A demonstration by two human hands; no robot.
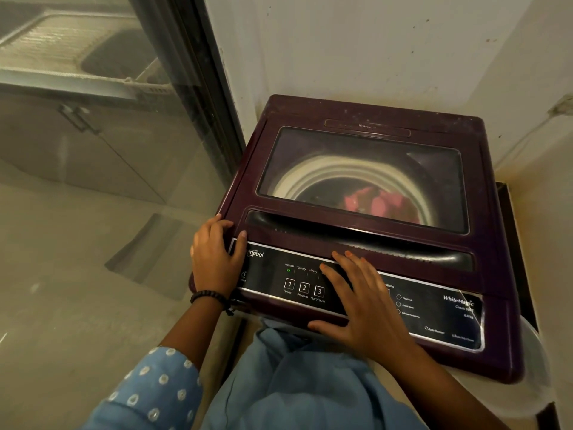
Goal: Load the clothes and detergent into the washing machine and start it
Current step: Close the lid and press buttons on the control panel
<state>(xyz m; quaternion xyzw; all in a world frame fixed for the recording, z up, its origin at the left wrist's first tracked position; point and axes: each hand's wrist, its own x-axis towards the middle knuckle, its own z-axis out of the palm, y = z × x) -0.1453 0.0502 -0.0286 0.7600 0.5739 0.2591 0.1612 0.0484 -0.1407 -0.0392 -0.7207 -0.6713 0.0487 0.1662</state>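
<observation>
The washing machine (366, 231) stands in a corner against the wall, its lid (362, 178) down. Through the lid's window the pale drum rim shows, with pink clothes (376, 202) lying inside. The left hand (215, 257) rests on the machine's front left corner — fingers loosely bent over the edge, thumb lying on top, holding nothing. The right hand (361, 301) lies flat on the control panel (434, 315), fingers straight and spread, fingertips reaching the lid's handle groove. Just left of it sit three numbered buttons (304, 288) (Power, Program, Start/Pause), uncovered, and a small green light (288, 270) glows under "Normal". A dark beaded bracelet (207, 295) circles the left wrist.
</observation>
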